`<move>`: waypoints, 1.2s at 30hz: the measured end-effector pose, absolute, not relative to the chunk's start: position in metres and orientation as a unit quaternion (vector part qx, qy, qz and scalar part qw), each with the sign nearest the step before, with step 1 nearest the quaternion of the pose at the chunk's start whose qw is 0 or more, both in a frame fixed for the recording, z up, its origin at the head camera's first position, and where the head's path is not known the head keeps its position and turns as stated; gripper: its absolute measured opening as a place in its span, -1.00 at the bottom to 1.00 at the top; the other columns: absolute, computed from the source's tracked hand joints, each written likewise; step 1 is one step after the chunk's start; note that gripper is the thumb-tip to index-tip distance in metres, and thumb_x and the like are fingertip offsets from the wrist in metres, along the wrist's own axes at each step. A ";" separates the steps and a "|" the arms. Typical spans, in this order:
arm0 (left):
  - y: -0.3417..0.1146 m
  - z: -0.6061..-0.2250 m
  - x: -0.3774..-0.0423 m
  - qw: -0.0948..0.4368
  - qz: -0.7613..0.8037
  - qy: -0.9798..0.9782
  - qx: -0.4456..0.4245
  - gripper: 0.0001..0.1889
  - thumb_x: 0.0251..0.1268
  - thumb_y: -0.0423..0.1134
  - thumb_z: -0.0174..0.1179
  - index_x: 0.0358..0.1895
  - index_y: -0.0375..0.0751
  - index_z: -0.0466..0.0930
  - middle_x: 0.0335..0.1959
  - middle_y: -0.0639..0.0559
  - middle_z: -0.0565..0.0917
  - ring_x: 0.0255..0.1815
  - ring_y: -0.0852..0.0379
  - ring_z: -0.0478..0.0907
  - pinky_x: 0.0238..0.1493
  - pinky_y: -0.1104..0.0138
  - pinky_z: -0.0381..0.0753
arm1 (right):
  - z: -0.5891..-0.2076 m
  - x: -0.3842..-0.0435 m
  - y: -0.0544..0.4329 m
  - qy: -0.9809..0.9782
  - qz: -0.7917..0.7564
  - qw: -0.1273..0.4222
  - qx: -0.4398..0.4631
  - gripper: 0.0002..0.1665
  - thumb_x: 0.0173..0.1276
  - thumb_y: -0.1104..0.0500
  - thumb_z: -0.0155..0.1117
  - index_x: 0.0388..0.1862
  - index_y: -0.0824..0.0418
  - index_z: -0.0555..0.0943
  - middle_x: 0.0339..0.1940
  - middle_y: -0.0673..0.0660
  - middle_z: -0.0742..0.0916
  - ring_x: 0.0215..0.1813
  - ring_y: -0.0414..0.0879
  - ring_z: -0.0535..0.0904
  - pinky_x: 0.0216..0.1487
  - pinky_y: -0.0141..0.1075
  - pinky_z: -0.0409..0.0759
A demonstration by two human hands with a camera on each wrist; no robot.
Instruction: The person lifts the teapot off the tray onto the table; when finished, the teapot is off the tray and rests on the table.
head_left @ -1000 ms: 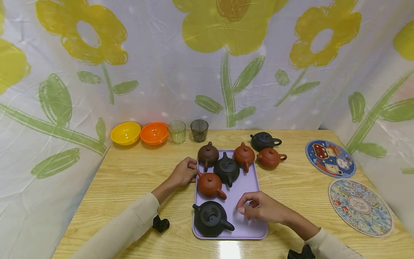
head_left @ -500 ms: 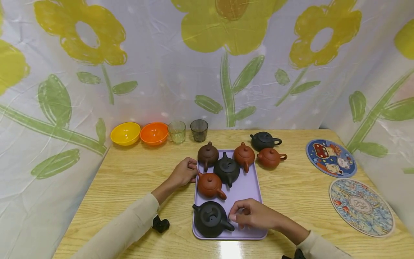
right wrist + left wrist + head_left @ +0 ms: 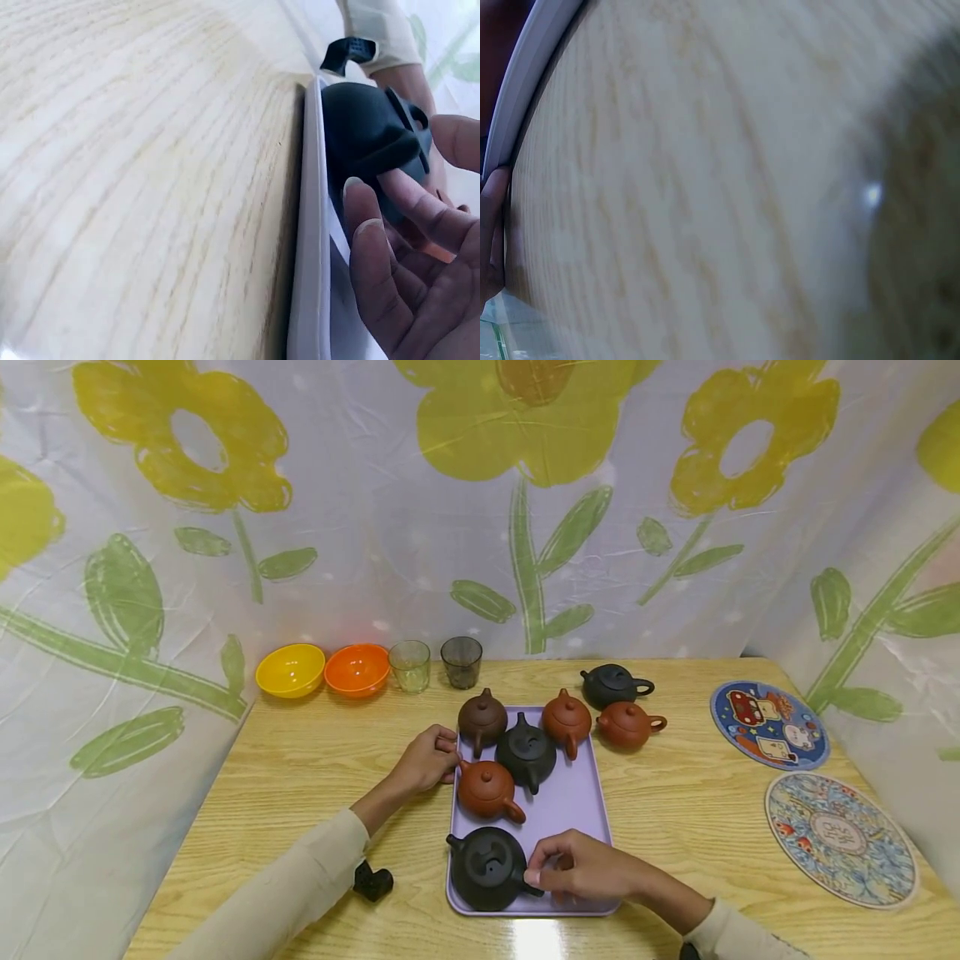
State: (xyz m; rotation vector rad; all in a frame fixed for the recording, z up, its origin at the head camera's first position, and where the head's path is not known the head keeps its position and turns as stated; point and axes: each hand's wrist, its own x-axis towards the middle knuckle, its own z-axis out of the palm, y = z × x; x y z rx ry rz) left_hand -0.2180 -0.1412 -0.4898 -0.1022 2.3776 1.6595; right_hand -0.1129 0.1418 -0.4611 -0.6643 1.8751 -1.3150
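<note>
My left hand holds the left rim of a lilac tray, fingers curled against its edge. In the left wrist view, its fingertips lie at the rim. My right hand is at the handle of a large black teapot in the tray's near left corner. The right wrist view shows the index finger close under that handle, the thumb apart from it. Behind stand a red-brown teapot, another black teapot, a dark brown teapot and an orange-brown teapot.
Right of the tray stand a black teapot and a reddish teapot. A yellow bowl, an orange bowl, a greenish glass and a grey glass line the back. Two round mats lie at the right.
My right hand has moved left and slightly nearer across the tray, to the large black teapot's handle. The left hand, the tray and the teapots have stayed put.
</note>
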 end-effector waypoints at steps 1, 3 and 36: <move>-0.141 -0.489 -0.218 0.120 0.568 0.813 -0.035 -0.66 0.31 -0.46 0.16 0.14 -0.36 0.44 -0.14 -0.16 0.53 -0.34 0.12 0.57 -0.46 0.32 0.73 | -0.462 -0.112 0.141 0.730 -0.512 0.372 -0.259 -0.72 0.47 0.02 0.23 -0.24 0.23 0.67 -0.56 0.06 0.61 -0.55 -0.26 0.50 -0.58 -0.52 0.39; -0.142 -0.489 -0.218 0.120 0.568 0.813 -0.033 -0.66 0.32 -0.47 0.16 0.14 -0.37 0.44 -0.15 -0.16 0.53 -0.34 0.12 0.57 -0.46 0.32 0.73 | -0.463 -0.112 0.140 0.728 -0.511 0.376 -0.259 -0.71 0.48 0.02 0.23 -0.25 0.23 0.66 -0.59 0.04 0.59 -0.56 -0.27 0.48 -0.57 -0.52 0.38; -0.141 -0.489 -0.218 0.121 0.574 0.809 -0.034 -0.66 0.32 -0.51 0.12 0.14 -0.40 0.42 -0.17 -0.15 0.51 -0.37 0.13 0.54 -0.49 0.34 0.69 | -0.454 -0.097 0.128 0.736 -0.529 0.378 -0.191 -0.60 0.48 0.08 0.22 -0.35 0.45 0.59 -0.63 0.11 0.62 -0.61 -0.17 0.52 -0.67 -0.44 0.40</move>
